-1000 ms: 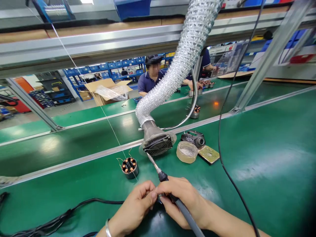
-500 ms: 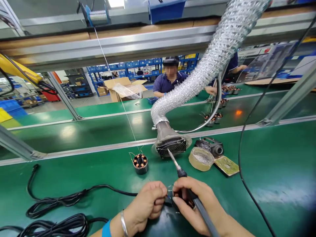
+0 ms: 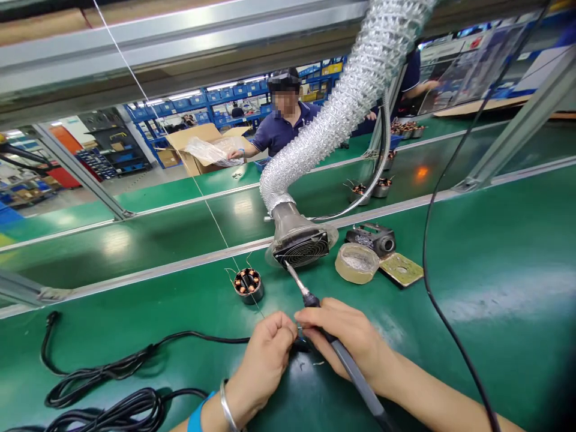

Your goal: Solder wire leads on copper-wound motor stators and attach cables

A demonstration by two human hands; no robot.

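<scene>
My right hand (image 3: pixel 344 333) is closed round a soldering iron (image 3: pixel 355 372), its metal tip pointing up and away toward the fan grille. My left hand (image 3: pixel 270 348) is closed in a pinch by the end of a black cable (image 3: pixel 216 338), close to my right fingertips. The cable's dark end shows between the hands; its fine leads are mostly hidden by fingers. A thin solder wire (image 3: pixel 216 222) slants down from above to my left fingers. Beyond them, a motor stator (image 3: pixel 248 286) with copper windings stands upright on the green bench, thin leads sticking up.
A fume extractor hood (image 3: pixel 299 240) with a foil duct (image 3: pixel 310 144) hangs beyond the iron. Right of it are a tape roll (image 3: pixel 357 264), a black iron stand (image 3: pixel 373 239) and a yellowish sponge (image 3: pixel 402 269). Coiled cables (image 3: pixel 121 411) lie left. A co-worker (image 3: pixel 285 126) sits opposite.
The view has shifted, lifting my hands slightly in the picture. My right hand has drawn closer to my left, still holding the iron. The co-worker's arm now reaches toward the cardboard box.
</scene>
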